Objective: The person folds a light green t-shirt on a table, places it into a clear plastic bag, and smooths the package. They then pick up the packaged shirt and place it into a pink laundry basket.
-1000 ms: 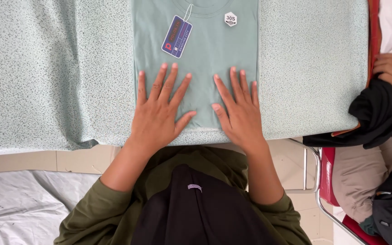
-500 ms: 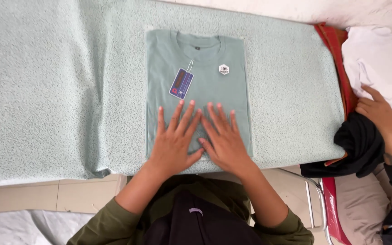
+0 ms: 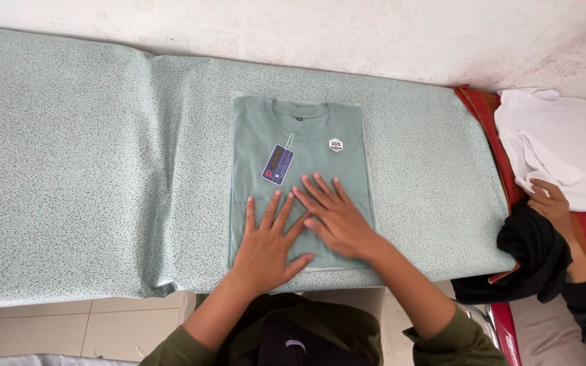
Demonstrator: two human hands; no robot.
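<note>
Both hands flat, open on folded green shirt (image 3: 300, 163), left hand (image 3: 269, 244), right hand (image 3: 334, 217), co-worker's hand (image 3: 552, 207) on black cloth (image 3: 530, 261)

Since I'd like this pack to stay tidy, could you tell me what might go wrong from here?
Both hands, left hand and right hand, press flat on the folded green shirt; sliding could crease it. The hang tag lies close to the fingertips and might get bent. The shirt's lower edge sits near the table edge.

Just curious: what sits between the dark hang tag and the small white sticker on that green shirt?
Only bare green shirt fabric separates the hang tag and the white sticker, seen in the head view.
</note>
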